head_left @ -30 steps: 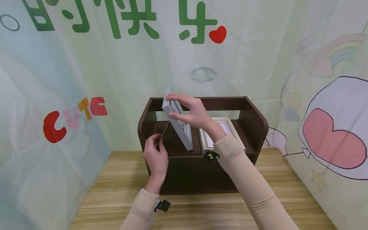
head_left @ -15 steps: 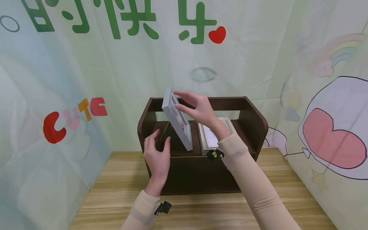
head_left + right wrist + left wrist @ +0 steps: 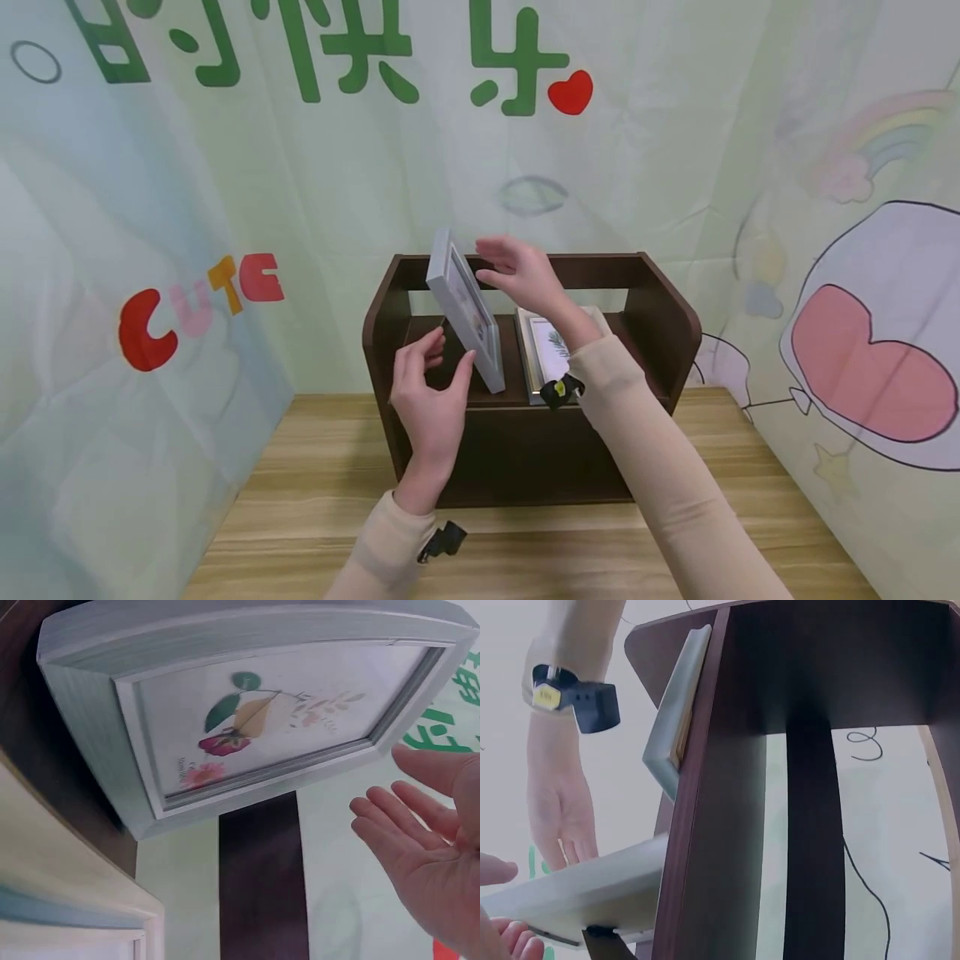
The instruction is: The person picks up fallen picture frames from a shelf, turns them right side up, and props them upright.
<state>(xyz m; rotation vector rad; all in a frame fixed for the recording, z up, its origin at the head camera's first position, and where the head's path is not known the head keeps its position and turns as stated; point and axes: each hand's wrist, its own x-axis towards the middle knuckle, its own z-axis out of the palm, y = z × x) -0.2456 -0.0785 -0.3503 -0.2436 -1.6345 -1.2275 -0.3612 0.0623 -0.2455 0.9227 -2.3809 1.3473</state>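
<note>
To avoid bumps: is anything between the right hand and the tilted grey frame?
Nothing visible does: just open space separates the right hand from the grey frame. The cream frame lies lower, outside that gap.

Two hands [image 3: 429, 410] [image 3: 525, 275], at least two picture frames [image 3: 474, 317] [image 3: 550, 348], one brown shelf [image 3: 536, 458], two black wrist devices [image 3: 448, 539] [image 3: 555, 392]

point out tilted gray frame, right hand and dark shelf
Tilted gray frame [image 3: 259, 720]: right wrist view, on its flower picture
Right hand [image 3: 527, 279]: head view, near thumb base
Dark shelf [image 3: 532, 458]: head view, on its front panel
</note>
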